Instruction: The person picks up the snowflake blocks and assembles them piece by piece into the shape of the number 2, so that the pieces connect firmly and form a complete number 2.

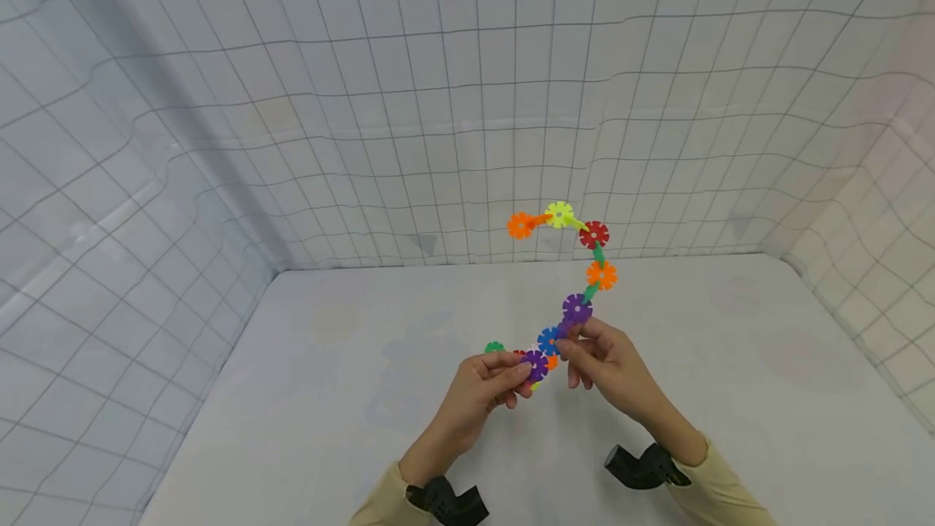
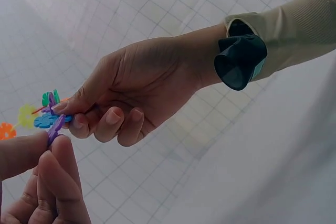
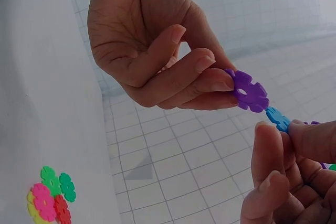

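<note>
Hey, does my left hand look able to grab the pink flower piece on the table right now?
Probably not as it stands: the left hand is pinching a purple piece and would likely have to release it first. The pink piece itself looks uncovered.

Loose discs (image 1: 494, 347): partly behind the left hand (image 1: 478, 392) in the head view; too overlapped to count there;
Yellow disc (image 3: 31, 209): largely covered by the pink disc (image 3: 44, 202);
Purple disc (image 3: 251, 94): one side hidden by left fingertips;
Blue disc (image 3: 277, 119): partly covered by the right hand (image 1: 609, 368); whether its slot meets the purple one, too small to tell;
Chain (image 1: 602, 275): cut off by the right edge in the right wrist view;
Left sleeve (image 1: 387, 503): runs off the head view's bottom edge
</note>
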{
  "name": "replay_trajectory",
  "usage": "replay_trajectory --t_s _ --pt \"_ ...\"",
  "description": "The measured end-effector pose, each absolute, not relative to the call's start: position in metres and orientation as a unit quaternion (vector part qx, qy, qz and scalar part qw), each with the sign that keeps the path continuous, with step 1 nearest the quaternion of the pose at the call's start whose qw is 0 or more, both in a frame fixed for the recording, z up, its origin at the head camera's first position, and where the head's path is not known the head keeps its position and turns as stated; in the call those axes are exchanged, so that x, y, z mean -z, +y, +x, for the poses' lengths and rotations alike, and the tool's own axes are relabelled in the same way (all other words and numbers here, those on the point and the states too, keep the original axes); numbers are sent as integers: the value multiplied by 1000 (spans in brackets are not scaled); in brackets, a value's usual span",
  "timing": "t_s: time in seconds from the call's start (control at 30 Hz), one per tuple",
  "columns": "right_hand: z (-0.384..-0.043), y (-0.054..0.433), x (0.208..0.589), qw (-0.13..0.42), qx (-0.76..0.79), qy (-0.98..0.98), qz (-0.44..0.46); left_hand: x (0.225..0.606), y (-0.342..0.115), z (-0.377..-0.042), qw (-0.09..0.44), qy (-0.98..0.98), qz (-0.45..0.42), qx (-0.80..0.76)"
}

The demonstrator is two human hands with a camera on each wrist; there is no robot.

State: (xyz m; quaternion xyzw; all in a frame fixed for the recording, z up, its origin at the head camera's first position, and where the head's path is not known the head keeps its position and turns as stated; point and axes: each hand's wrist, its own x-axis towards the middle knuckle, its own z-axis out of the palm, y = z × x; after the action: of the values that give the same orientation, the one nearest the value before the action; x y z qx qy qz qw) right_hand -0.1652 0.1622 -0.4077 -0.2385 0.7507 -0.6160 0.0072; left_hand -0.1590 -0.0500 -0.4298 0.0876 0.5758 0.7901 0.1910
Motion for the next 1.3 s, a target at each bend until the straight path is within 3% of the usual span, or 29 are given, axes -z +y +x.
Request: replay_trajectory --t_s 0.1,0.17,0.37,0.5,1.03,1.3 --pt "-164 162 406 7 617 752 -231 431 -49 -159 158 598 92 -780" --pt "-164 162 406 9 617 754 -225 432 -49 -158 108 624 107 -767" --pt "-164 161 406 5 621 754 -214 426 -45 -153 -129 687 233 -676" --pt "-163 160 407 -8 622 752 -216 413 -43 -148 -227 684 293 -628" --pt "-159 154 409 -12 631 735 -250 444 -42 -157 -353 680 369 -526" --pt "-161 156 410 2 636 724 -267 444 -41 -157 -375 676 388 -502"
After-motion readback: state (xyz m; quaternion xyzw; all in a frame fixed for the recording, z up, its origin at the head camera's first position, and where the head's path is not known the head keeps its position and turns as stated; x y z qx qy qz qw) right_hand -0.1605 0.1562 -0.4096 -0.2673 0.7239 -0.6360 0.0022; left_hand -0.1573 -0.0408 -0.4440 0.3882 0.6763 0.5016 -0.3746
